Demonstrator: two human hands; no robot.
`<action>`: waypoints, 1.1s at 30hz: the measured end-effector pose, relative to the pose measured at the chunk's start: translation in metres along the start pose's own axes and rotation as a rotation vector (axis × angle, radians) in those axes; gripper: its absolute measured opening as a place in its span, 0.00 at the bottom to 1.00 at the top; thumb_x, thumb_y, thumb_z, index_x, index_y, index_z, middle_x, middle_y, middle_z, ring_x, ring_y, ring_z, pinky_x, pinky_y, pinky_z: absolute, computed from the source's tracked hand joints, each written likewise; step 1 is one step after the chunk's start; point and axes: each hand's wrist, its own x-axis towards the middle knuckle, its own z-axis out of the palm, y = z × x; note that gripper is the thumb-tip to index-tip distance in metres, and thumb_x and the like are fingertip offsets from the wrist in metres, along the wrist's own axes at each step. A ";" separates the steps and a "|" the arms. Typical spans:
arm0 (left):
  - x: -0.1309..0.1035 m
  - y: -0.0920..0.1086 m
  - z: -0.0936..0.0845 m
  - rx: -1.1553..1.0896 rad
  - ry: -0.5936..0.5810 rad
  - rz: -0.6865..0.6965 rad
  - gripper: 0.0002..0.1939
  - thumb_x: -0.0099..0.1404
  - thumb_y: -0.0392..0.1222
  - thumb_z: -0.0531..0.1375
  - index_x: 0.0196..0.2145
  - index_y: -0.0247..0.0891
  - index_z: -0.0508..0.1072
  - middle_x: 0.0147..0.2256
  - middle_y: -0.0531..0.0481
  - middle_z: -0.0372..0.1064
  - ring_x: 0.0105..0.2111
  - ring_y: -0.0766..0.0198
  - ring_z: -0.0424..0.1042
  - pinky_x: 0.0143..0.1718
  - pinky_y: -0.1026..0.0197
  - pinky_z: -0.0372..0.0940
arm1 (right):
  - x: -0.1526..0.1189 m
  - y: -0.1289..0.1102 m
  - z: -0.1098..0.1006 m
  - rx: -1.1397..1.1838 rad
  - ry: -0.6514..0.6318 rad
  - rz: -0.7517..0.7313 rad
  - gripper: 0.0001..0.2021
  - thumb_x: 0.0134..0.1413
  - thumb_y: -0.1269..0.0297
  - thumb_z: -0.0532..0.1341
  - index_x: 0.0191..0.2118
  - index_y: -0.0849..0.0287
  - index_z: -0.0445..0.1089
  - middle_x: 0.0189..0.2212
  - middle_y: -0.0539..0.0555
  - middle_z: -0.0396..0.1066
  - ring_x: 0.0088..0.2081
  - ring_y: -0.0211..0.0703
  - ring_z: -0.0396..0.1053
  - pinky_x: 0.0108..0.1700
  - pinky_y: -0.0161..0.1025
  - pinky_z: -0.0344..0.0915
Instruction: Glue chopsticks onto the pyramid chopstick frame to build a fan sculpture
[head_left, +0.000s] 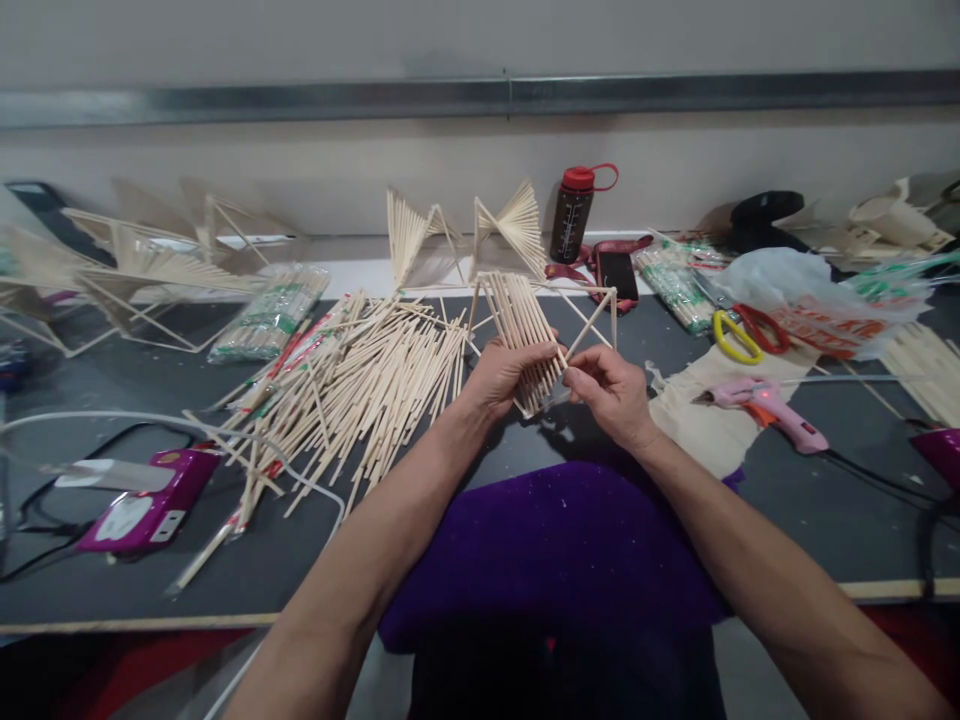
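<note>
Between my hands is a wooden stick frame (521,315), built of thin pale sticks laid side by side, with an open triangular part reaching right. My left hand (508,372) wraps around its slatted side, the thumb lying across the sticks. At the frame's lower right edge, my right hand (609,390) pinches with thumb and forefinger; the fingertips hide exactly what lies between them. A large pile of loose wooden sticks (390,385) spreads to the left of my left hand. To the right of my right hand, a pink glue gun (772,405) rests on a beige cloth.
Finished-looking stick frames (517,235) stand along the wall, with more (142,270) at far left. Nearby are a water bottle (574,215), yellow-handled scissors (736,335), a plastic bag (810,300), packaged sticks (274,312) and a magenta power strip (154,500) with trailing cables.
</note>
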 end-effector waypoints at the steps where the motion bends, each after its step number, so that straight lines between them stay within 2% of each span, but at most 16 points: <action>1: 0.000 0.000 -0.001 0.001 -0.011 0.000 0.16 0.43 0.35 0.71 0.33 0.32 0.77 0.26 0.49 0.75 0.26 0.66 0.73 0.32 0.63 0.67 | 0.000 -0.001 0.000 -0.002 -0.003 0.004 0.10 0.57 0.56 0.61 0.32 0.57 0.67 0.19 0.45 0.68 0.21 0.34 0.66 0.27 0.34 0.62; 5: 0.001 -0.002 -0.003 0.006 -0.025 0.004 0.15 0.45 0.35 0.70 0.33 0.32 0.77 0.27 0.49 0.75 0.26 0.66 0.72 0.32 0.63 0.67 | 0.000 -0.001 0.000 -0.006 -0.009 0.014 0.10 0.56 0.56 0.61 0.32 0.57 0.67 0.20 0.46 0.68 0.21 0.34 0.67 0.28 0.34 0.62; 15: -0.001 -0.001 0.002 0.002 0.028 0.010 0.14 0.43 0.34 0.70 0.31 0.33 0.77 0.26 0.49 0.74 0.26 0.65 0.72 0.32 0.61 0.67 | -0.001 0.000 -0.002 0.053 -0.012 0.047 0.10 0.57 0.56 0.60 0.32 0.58 0.68 0.22 0.47 0.70 0.21 0.34 0.67 0.26 0.34 0.63; 20: 0.002 -0.005 0.003 -0.006 0.107 0.036 0.14 0.42 0.33 0.70 0.30 0.31 0.76 0.26 0.50 0.73 0.25 0.67 0.71 0.31 0.63 0.66 | 0.001 0.001 -0.001 0.143 0.025 0.105 0.10 0.57 0.57 0.60 0.33 0.58 0.69 0.24 0.48 0.71 0.21 0.33 0.67 0.24 0.33 0.63; 25: 0.004 -0.009 0.004 -0.030 0.160 0.055 0.13 0.43 0.32 0.69 0.30 0.31 0.75 0.24 0.50 0.72 0.25 0.66 0.70 0.30 0.62 0.66 | 0.002 0.000 0.001 0.042 0.031 0.113 0.07 0.52 0.61 0.63 0.34 0.58 0.69 0.23 0.47 0.70 0.21 0.33 0.66 0.26 0.34 0.65; 29: 0.003 -0.010 0.005 -0.026 0.158 0.069 0.13 0.43 0.33 0.69 0.30 0.31 0.75 0.25 0.49 0.72 0.25 0.66 0.71 0.31 0.62 0.66 | 0.001 0.002 0.001 -0.007 0.041 0.077 0.06 0.52 0.63 0.63 0.36 0.57 0.71 0.24 0.47 0.71 0.22 0.34 0.67 0.27 0.35 0.65; 33: 0.002 -0.008 0.007 -0.006 0.133 0.059 0.13 0.43 0.33 0.69 0.30 0.32 0.75 0.26 0.49 0.72 0.26 0.65 0.71 0.31 0.62 0.66 | 0.002 0.002 0.000 0.043 0.037 0.088 0.05 0.53 0.63 0.62 0.35 0.57 0.70 0.25 0.48 0.72 0.21 0.33 0.67 0.25 0.34 0.64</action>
